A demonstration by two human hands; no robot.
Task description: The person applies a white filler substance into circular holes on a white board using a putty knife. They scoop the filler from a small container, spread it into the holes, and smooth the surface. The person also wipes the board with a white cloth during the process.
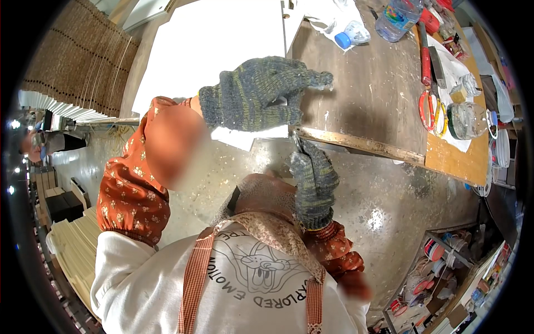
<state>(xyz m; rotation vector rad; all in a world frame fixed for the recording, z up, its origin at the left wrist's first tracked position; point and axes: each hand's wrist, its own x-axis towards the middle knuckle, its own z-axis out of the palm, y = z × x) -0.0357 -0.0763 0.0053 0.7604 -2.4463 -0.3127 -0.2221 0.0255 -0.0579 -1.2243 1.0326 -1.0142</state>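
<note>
My left hand [253, 94], in a dark grey-green knit glove, rests across the white panel [217, 33] on the workbench. Its forefinger stretches past the panel's right edge over the bare wood, with a gap between it and the thumb. Just below the bench's front edge, my right hand [315, 181] in a matching glove is closed, fingertips up by the panel's near corner. Something thin and narrow seems to stick up from those fingers; its kind cannot be made out.
On the brown workbench [361, 100] stand a clear plastic bottle [397, 21] and a blue-capped bottle [353, 36] in a bag. Red-handled scissors [426, 108] and a glass jar [467, 119] lie right. Stacked boards [83, 55] rise left. A crate of spools [428, 273] stands lower right.
</note>
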